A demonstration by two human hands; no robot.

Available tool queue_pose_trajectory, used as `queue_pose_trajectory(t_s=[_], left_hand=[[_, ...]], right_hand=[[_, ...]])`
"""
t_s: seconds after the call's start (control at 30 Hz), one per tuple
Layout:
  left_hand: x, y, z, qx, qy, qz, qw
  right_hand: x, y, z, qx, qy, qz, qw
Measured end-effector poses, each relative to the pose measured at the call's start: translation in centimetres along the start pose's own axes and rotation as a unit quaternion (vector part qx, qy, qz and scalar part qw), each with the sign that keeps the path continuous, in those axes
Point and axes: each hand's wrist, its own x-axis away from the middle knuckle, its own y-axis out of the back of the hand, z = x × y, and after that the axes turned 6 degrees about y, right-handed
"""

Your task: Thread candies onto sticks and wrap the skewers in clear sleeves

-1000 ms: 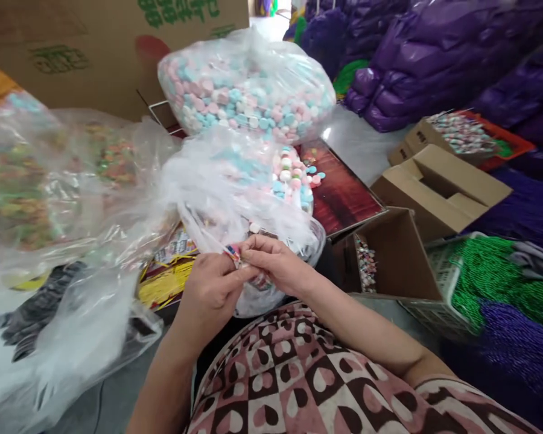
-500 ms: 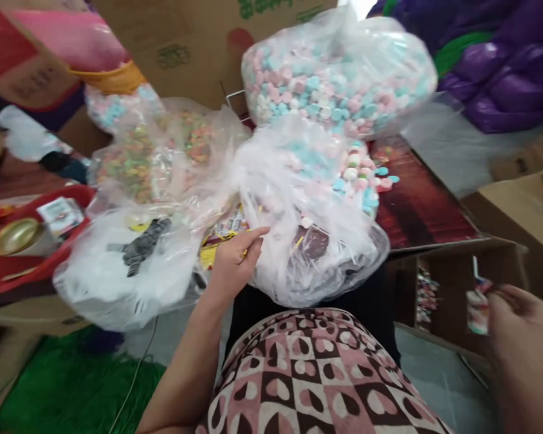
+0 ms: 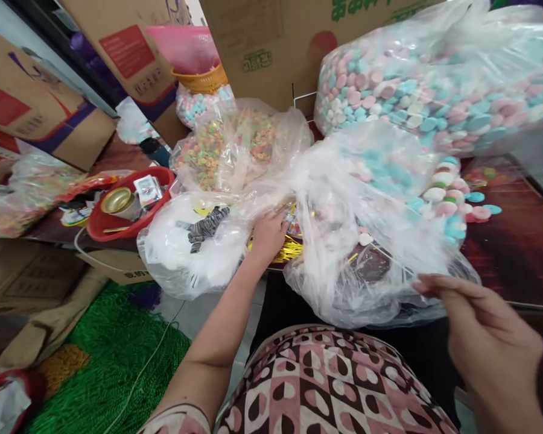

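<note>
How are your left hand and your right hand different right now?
The left hand is beside the thin, shiny yellow strips, while the right hand overlaps the crumpled clear plastic bag in view.
The left hand's fingers point mostly away from the body; the right hand's point leftward.
The left hand looks smaller in the picture than the right hand.
Both hands are bare.

A red basin (image 3: 98,225) holds, perhaps, a gold tin (image 3: 117,201); green strings (image 3: 102,367) lie below.
</note>
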Motion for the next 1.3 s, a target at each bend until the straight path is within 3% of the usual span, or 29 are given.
queue_pose_trajectory(t_s=[0.13,0.2,0.43,0.6,0.67,0.77,0.83,0.97,1.1,1.17,1.23,1.3], left_hand=[[-1.3,-0.2,-0.5,-0.035,0.026,0.044,0.998],[-1.5,-0.5,-0.6,-0.019,0.03,0.038,0.999],[-1.6,-1.1,-0.3,0.041,0.049,-0.004,0.998],[-0.5,-0.2,-0.1,0.095,0.064,-0.047,0.992],[0.4,0.5,-0.5,0.191,0.058,-0.077,0.977],[2.1,1.9,-1.9,0.38,0.04,-0.111,0.917],[3.0,2.7,-3.3,0.453,0.029,-0.108,0.884],[4.5,3.3,-6.3,0.524,0.01,-0.064,0.849],[5.2,2.7,-8.5,0.563,0.011,-0.005,0.827],[5.3,2.4,-9.1,0.616,0.032,0.065,0.784],[5.3,2.2,-9.4,0.661,0.047,0.17,0.729],[5.1,2.2,-9.5,0.663,0.053,0.241,0.707]], right_hand=[[1.4,-1.5,0.2,-0.05,0.089,0.154,0.983],[1.6,-1.4,-0.5,-0.06,0.108,0.188,0.974],[1.9,-1.5,-0.9,-0.085,0.05,0.168,0.981],[2.4,-1.6,-1.1,-0.08,0.054,0.208,0.973],[2.2,-1.8,-0.8,-0.09,0.052,0.218,0.97],[1.0,-2.5,0.6,-0.121,0.007,0.218,0.968],[-0.2,-3.4,1.9,-0.16,-0.036,0.22,0.962],[-2.8,-5.3,4.3,-0.281,-0.094,0.223,0.929],[-4.0,-6.3,5.0,-0.311,-0.142,0.209,0.916],[-4.0,-6.4,4.7,-0.312,-0.152,0.179,0.92],[-3.8,-6.2,4.2,-0.304,-0.147,0.151,0.929],[-3.4,-5.8,3.7,-0.281,-0.124,0.135,0.942]])
